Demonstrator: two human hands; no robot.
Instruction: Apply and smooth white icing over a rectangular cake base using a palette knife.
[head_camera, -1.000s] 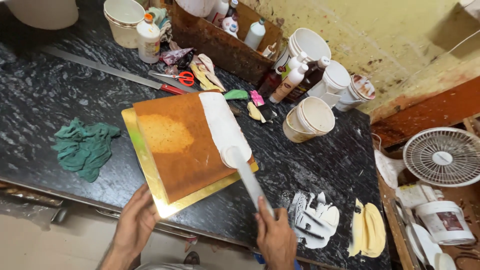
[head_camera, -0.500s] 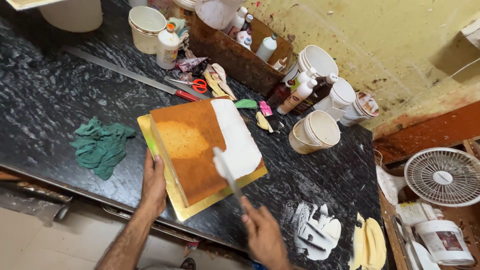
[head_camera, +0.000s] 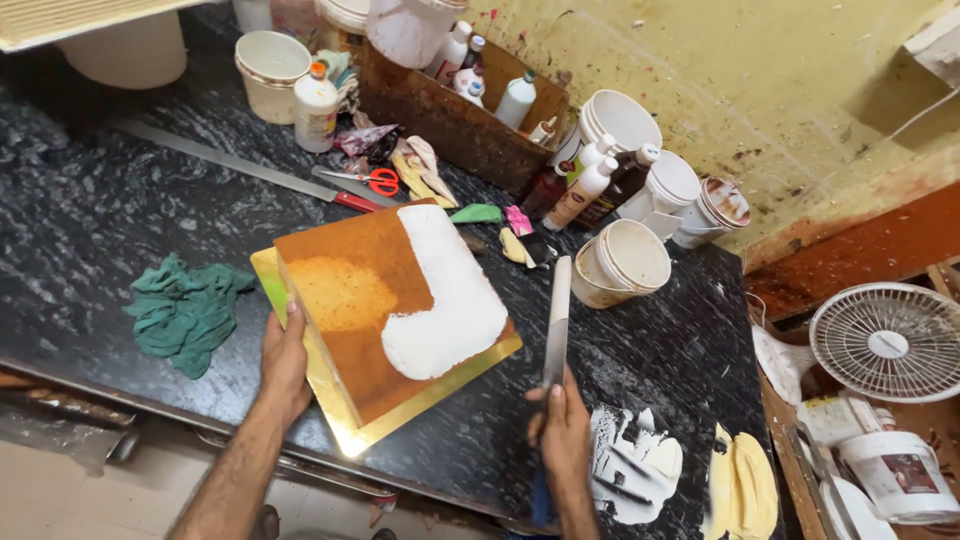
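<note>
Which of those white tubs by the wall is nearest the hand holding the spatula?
The open cream tub just beyond the spatula tip; the other tubs sit farther back.

Brown cake (head_camera: 360, 300), white cream (head_camera: 445, 290), gold board (head_camera: 345, 425), green cloth (head_camera: 185, 310)

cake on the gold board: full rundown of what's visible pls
The cake is a square brown sponge slab, flat on a gold board on the dark marbled counter. Its top is bare and golden-brown with a paler patch at left. White cream covers the right part in an uneven L-shape. The left hand grips the board's left edge beside the cake. The right hand holds a long spatula upright, clear of the cake.
</note>
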